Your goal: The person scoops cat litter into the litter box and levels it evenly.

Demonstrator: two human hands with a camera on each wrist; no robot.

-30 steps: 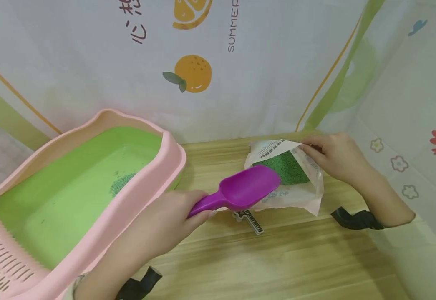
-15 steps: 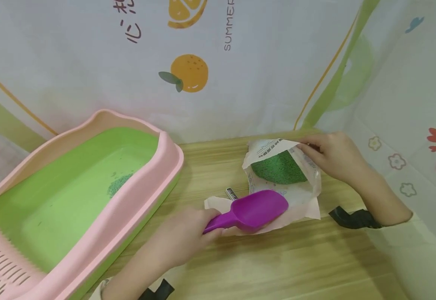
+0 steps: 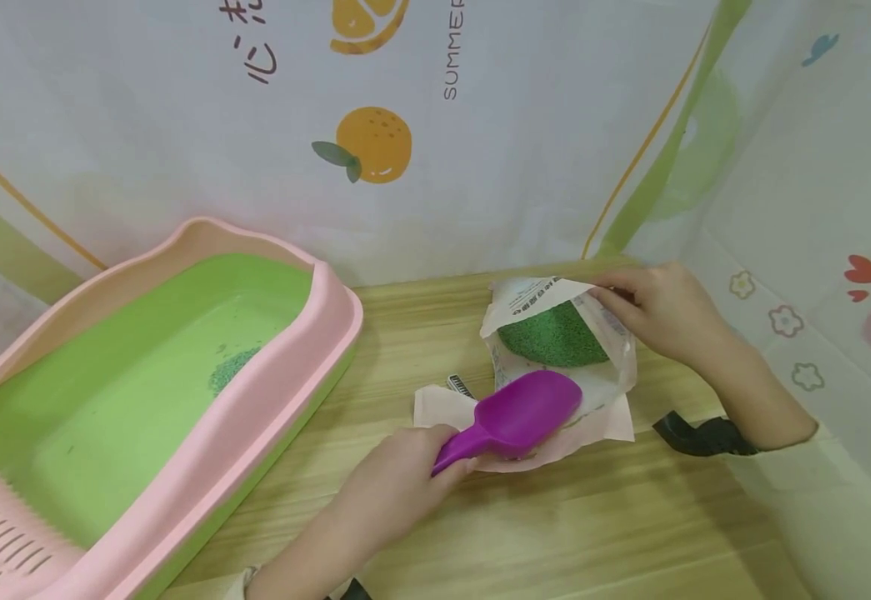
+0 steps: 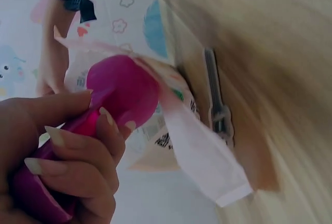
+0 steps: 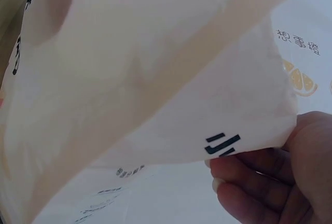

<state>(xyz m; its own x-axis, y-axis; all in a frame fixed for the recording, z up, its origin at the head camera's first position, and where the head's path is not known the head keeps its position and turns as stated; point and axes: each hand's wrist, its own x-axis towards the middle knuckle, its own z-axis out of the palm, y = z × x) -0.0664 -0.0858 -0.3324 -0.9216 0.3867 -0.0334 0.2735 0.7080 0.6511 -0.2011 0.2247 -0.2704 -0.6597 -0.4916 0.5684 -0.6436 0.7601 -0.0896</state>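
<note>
My left hand [image 3: 405,471] grips the handle of a purple scoop [image 3: 528,412]. The scoop's bowl looks empty and overlaps the front flap of a white paper bag [image 3: 543,295] in the head view. In the left wrist view the bowl [image 4: 127,86] is beside the bag's pale flap [image 4: 202,151], fingers curled round the handle. Green granules [image 3: 558,335] show through the bag's mouth. My right hand [image 3: 663,308] pinches the mouth's upper edge and holds it up; thumb and fingers [image 5: 249,182] on the paper show in the right wrist view.
At left stands a litter box with a pink rim [image 3: 277,383] and green base, a small patch of green granules [image 3: 231,371] inside. A piano-key-patterned strip [image 3: 459,386] lies on the wooden tabletop [image 3: 555,533] beside the bag. Printed cloth [image 3: 480,183] hangs behind.
My left hand has brought the scoop from in front of the bag's mouth down and right, over the front flap, which now lies spread toward me. My right hand keeps its pinch.
</note>
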